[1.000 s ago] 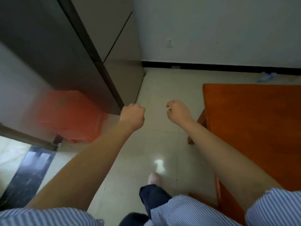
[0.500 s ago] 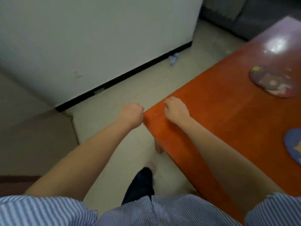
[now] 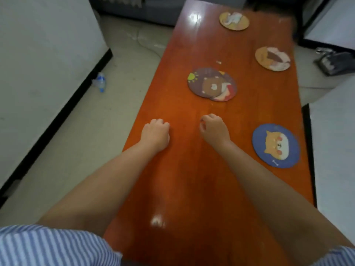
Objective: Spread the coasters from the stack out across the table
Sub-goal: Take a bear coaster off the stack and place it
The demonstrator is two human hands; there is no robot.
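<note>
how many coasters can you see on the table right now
5. Blue coaster near right; bear coaster overlapping a red-edged coaster mid-table; brown coaster right; yellow coaster far end. More may hide beneath the overlap.

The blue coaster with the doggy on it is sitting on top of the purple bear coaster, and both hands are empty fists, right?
Not quite. In the head view the blue coaster lies alone near the table's right edge, well apart from the purple bear coaster. What the bear coaster overlaps is another coaster peeking out beneath it. The left hand and right hand are indeed empty fists.
</note>
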